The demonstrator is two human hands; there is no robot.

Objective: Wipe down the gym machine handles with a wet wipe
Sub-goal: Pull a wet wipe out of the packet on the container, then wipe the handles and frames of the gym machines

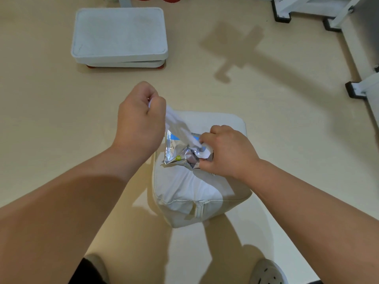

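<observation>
A silver foil wet wipe pack (178,154) lies on a white padded seat (196,191) in the middle of the view. My right hand (227,152) presses down on the pack's right end and grips it. My left hand (141,119) is a closed fist up and to the left of the pack. It pinches a white wet wipe (178,128), which stretches tight from the fist down into the pack's opening. No machine handle is in sight.
A white step platform (120,35) with red feet rests on the beige floor at the back left. White machine frame legs with black feet (283,16) stand at the back right and right edge. My shoes show at the bottom.
</observation>
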